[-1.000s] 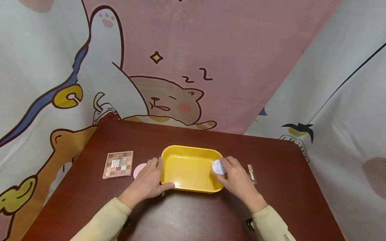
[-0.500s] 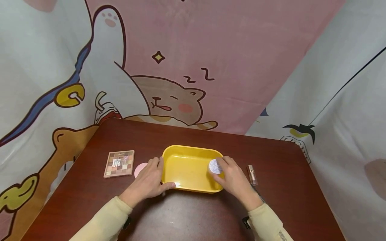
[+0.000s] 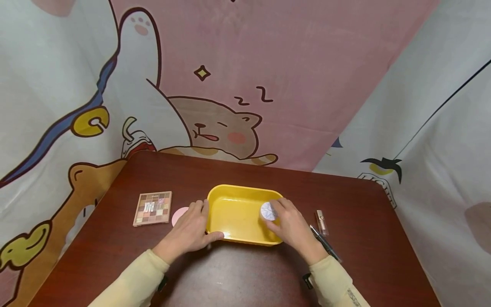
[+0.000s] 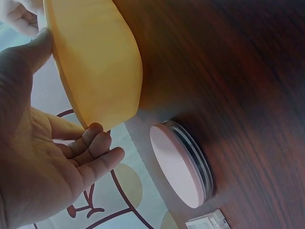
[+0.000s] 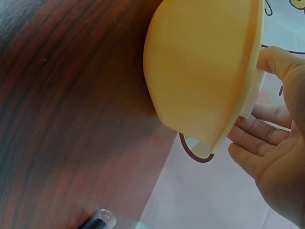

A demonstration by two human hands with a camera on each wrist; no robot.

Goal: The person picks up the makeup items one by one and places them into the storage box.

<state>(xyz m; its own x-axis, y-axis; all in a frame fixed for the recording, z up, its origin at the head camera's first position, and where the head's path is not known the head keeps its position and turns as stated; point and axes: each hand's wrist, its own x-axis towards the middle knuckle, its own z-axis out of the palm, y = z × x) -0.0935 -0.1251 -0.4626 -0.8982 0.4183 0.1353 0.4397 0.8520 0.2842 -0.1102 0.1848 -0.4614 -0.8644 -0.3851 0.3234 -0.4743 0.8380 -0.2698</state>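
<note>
A yellow plastic tray stands in the middle of the brown table. At its left end my left hand holds the rim, thumb on the front edge and fingertips at the left side; the left wrist view shows these fingers at the corner of the rim. My right hand pinches a round white case with a line-patterned top, over the right part of the tray. In the right wrist view the tray wall hides most of that case.
Left of the tray lie an eyeshadow palette and a pink-lidded round container, partly behind my left hand in the head view. A lipstick tube and a slim black pen-like stick lie right of my right hand.
My right hand has moved left with the round white case, from the tray's right rim further in over the tray. The black stick has come into view beside the right wrist.
</note>
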